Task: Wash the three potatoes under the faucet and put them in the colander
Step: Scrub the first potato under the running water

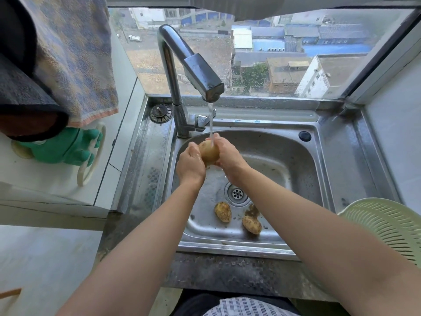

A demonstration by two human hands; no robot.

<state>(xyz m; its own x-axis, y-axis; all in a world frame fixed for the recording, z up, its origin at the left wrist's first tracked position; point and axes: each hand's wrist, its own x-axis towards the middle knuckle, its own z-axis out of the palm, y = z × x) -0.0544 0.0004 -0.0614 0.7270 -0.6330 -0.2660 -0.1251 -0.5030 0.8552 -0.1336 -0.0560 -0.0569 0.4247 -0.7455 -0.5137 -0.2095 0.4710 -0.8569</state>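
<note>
Both my hands hold one potato (208, 151) over the steel sink (303, 169), directly under the stream of water that runs from the chrome faucet (198, 74). My left hand (190, 165) cups its left side and my right hand (227, 158) wraps its right side. Two dirty potatoes lie on the sink floor near the drain (237, 193): one (223, 211) to the drain's lower left, the other (251, 224) below it with specks of soil around. A pale green colander (387, 226) sits on the counter at the right edge; no potato shows in the part I see.
Towels (75, 60) hang at the upper left above green rubber gloves (66, 147) on a white ledge. A sink plug (160, 112) rests on the rim left of the faucet. A window lies behind the sink.
</note>
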